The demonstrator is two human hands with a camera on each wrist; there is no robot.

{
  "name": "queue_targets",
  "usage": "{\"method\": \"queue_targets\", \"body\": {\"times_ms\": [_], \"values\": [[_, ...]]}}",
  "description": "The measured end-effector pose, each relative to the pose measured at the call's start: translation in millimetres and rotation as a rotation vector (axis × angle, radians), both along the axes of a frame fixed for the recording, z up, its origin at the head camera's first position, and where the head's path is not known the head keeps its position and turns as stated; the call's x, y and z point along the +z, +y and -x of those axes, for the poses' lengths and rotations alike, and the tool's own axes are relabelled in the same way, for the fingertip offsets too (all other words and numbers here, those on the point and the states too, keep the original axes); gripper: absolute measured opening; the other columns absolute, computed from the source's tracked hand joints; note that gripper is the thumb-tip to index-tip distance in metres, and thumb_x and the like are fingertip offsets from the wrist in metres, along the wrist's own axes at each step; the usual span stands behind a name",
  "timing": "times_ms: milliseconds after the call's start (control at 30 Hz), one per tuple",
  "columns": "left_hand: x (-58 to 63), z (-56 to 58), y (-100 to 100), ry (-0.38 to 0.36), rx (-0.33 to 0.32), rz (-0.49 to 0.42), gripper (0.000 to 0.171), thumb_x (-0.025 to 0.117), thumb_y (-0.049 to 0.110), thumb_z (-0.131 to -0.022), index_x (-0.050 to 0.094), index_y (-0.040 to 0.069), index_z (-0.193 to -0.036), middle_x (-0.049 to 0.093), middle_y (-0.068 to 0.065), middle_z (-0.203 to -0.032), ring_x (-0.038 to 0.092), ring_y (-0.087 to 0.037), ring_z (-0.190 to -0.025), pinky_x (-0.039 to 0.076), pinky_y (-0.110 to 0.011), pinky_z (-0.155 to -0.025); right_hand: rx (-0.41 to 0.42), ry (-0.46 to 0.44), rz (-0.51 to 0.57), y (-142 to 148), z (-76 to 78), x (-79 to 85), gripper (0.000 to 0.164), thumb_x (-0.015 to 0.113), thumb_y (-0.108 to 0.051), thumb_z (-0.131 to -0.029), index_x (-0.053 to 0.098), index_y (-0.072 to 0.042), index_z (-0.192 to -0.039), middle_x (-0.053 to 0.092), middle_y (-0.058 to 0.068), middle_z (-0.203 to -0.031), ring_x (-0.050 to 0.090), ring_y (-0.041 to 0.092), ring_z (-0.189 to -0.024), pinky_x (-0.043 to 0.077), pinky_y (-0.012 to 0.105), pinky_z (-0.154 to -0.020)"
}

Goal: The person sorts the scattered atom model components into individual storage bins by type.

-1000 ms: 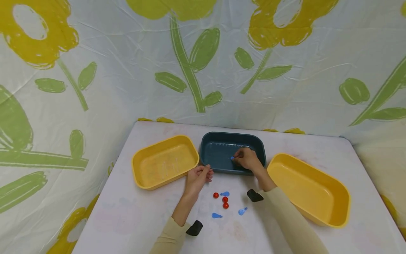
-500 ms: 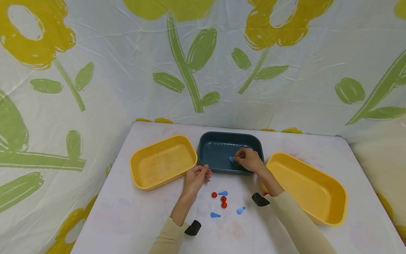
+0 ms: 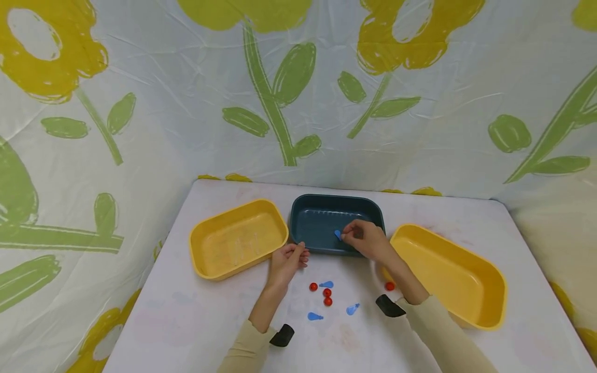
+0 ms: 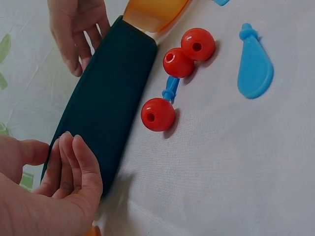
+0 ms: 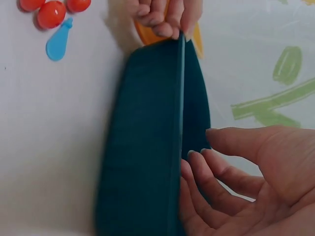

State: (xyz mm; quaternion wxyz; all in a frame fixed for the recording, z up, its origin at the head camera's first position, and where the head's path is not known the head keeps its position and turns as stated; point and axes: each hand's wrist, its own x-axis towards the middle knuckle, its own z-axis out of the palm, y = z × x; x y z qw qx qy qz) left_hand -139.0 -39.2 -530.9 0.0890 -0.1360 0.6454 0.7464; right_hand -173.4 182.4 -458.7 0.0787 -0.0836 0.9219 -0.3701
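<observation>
A dark teal bin (image 3: 312, 248) stands at the back of the table. My left hand (image 3: 285, 263) pinches its near rim by the left corner, thumb at the edge and fingers outside. My right hand (image 3: 366, 239) reaches over the rim, its fingers loosely bent inside the bin. Just off those fingertips shows a blue drop-shaped plastic piece (image 3: 338, 234); it is hidden in the right wrist view, where the thumb and fingers (image 5: 231, 142) stand apart with nothing visible between them. Before the bin lie several red beads (image 4: 157, 114) with holes and several similar blue pieces (image 4: 255, 73).
A yellow bin (image 3: 210, 228) at the left holds some clear, thin items (image 3: 239, 249). Another yellow bin (image 3: 471, 274) stands at the right, beneath the right forearm. One red bead (image 3: 389, 286) lies near its left end. A flowered cloth (image 3: 196, 129) hangs behind the table.
The right fingers have drawn back slightly from the blue piece, which now shows more fully. The right forearm has shifted right, uncovering a red bead. The left hand stays at the rim.
</observation>
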Motion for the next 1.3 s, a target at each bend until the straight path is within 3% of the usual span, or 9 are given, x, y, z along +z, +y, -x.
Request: {"method": "queue_targets", "body": {"times_ms": [233,467,733,1000,1300], "values": [[0.3,-0.7,0,-0.007,0.003,0.001,0.028,0.061,0.029,-0.093,0.066,0.001,-0.096,0.069,-0.012,-0.088,0.064,-0.031,-0.082,0.055,-0.026,-0.071,-0.02,-0.022,0.039,0,-13.9,2.6,0.02,0.066,-0.022,-0.09,0.062,-0.008,-0.104,0.06,0.005,-0.092,0.058,0.023,-0.084,0.052,0.032,-0.074],[1.2,0.2,0,-0.014,0.011,0.007,0.028,0.06,0.028,-0.094,0.066,0.001,-0.097,0.069,-0.011,-0.088,0.065,-0.025,-0.078,0.055,-0.025,-0.071,-0.041,-0.014,0.054,1,-25.9,6.4,0.021,0.067,-0.023,-0.09,0.062,-0.008,-0.104,0.062,0.005,-0.095,0.058,0.022,-0.083,0.052,0.031,-0.073],[3.2,-0.6,0,-0.011,0.011,0.004,0.027,0.06,0.028,-0.094,0.065,0.002,-0.096,0.068,-0.012,-0.088,0.064,-0.035,-0.085,0.055,-0.026,-0.072,-0.025,0.009,0.094,3,-39.7,6.6,0.019,0.067,-0.023,-0.089,0.063,-0.009,-0.103,0.063,0.003,-0.094,0.061,0.02,-0.085,0.054,0.031,-0.077],[1.4,-0.7,1,-0.01,0.01,0.006,0.029,0.061,0.029,-0.093,0.066,0.001,-0.096,0.069,-0.012,-0.088,0.064,-0.023,-0.076,0.055,-0.026,-0.071,-0.007,0.017,0.126,3,-52.5,1.8,0.018,0.068,-0.017,-0.088,0.063,-0.008,-0.103,0.064,0.001,-0.091,0.06,0.016,-0.084,0.053,0.026,-0.078],[4.9,-1.4,0,-0.015,-0.005,0.002,0.032,0.061,0.031,-0.093,0.065,0.0,-0.099,0.068,-0.015,-0.091,0.063,-0.037,-0.087,0.056,-0.028,-0.073,0.05,0.028,0.157,10,-63.9,-11.4,0.018,0.069,-0.015,-0.087,0.065,-0.007,-0.103,0.064,-0.001,-0.091,0.058,0.016,-0.082,0.053,0.025,-0.076]]}}
